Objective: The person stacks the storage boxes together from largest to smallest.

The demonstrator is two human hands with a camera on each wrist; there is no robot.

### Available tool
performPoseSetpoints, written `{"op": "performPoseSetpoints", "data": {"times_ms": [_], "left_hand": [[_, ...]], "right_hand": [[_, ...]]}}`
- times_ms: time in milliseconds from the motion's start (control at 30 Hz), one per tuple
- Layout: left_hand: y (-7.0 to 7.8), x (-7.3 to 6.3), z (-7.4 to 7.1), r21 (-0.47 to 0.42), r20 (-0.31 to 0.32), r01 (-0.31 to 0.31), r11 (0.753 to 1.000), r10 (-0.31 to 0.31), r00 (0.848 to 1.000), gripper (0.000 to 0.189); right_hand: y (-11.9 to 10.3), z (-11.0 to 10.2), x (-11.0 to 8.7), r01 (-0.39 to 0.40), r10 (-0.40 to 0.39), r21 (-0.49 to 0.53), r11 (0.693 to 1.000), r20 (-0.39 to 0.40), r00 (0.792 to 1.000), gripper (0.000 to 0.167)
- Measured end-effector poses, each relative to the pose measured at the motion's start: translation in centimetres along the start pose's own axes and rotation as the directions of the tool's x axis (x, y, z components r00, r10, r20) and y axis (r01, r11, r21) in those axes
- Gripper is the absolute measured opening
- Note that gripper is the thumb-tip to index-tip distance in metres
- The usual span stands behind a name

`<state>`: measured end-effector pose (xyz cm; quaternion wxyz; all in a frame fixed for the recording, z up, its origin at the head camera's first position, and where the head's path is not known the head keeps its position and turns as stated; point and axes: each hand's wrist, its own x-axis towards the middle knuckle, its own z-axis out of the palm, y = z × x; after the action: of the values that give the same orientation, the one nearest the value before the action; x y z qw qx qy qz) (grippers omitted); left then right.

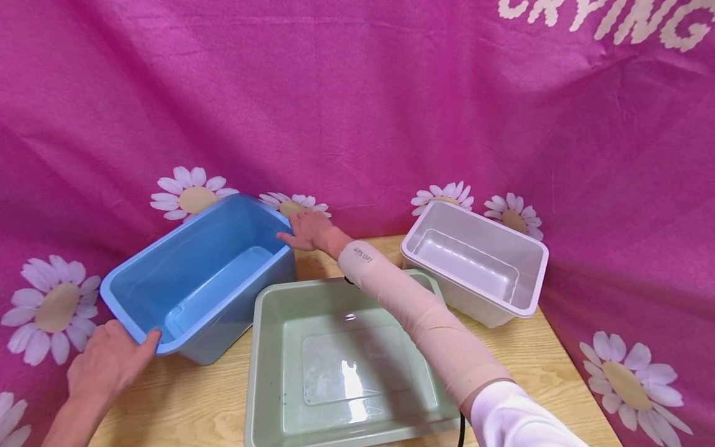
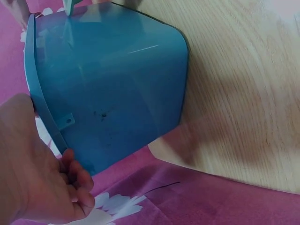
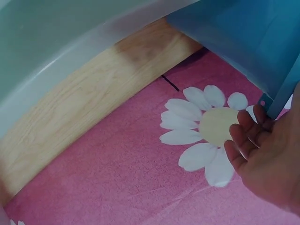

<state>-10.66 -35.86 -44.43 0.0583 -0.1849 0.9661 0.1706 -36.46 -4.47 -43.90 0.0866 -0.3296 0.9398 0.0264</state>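
Note:
A deep blue plastic bin [image 1: 240,316] stands at the left, tilted toward me in the head view. My left hand [image 1: 108,357] grips its near end rim, the thumb over the edge and the fingers outside. At the opposite end, my right hand [image 1: 310,230] holds the rim with its thumb on the inner side. In the left wrist view, the bin's outer end wall [image 2: 117,75] shows beside the curled fingers [image 2: 79,176]. The right wrist view has curled fingers [image 3: 241,136] at the rim's underside.
A shallow green tub [image 1: 329,354] sits in front of me, beneath my right forearm. A pale grey-lilac bin [image 1: 475,267] stands to the right on the wooden table [image 1: 206,397]. Pink cloth [image 1: 357,112] with daisies hangs behind and at both sides.

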Motion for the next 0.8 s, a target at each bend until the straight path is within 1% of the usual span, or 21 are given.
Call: {"op": "performPoseSetpoints", "data": {"times_ms": [167,267,467,567,700,733,800], "left_hand": [[-0.2,0.0,0.1,0.016,-0.057,-0.046,0.999,0.047,0.997,0.061],[-0.3,0.1,0.2,0.026,-0.073,-0.059,0.998,0.061,0.995,0.059],[-0.6,0.3,0.4,0.026,-0.1,-0.096,0.995,0.098,0.99,0.058],[-1.0,0.5,0.5,0.02,-0.123,-0.145,0.989,0.146,0.982,0.056],[-1.5,0.8,0.5,0.011,-0.167,-0.221,0.975,0.22,0.961,0.05],[-1.5,0.9,0.5,0.009,-0.172,-0.234,0.972,0.233,0.957,0.048],[-1.7,1.1,0.3,0.002,-0.171,-0.245,0.97,0.242,0.955,0.046]], "right_hand": [[-0.2,0.1,0.4,-0.016,0.016,0.03,0.999,0.009,1.0,0.056],[-0.1,0.3,0.5,-0.02,0.02,0.029,0.999,0.01,1.0,0.052],[0.1,0.4,0.5,-0.005,0.005,-0.003,1.0,0.009,1.0,0.055],[0.1,0.3,0.4,0.007,-0.007,-0.019,1.0,0.01,1.0,0.056],[0.3,0.4,0.4,0.019,-0.019,-0.024,1.0,0.01,1.0,0.054],[0.3,0.4,0.4,0.023,-0.022,-0.03,0.999,0.01,1.0,0.055],[0.4,0.3,0.4,0.031,-0.031,-0.038,0.999,0.004,1.0,0.056]]}}
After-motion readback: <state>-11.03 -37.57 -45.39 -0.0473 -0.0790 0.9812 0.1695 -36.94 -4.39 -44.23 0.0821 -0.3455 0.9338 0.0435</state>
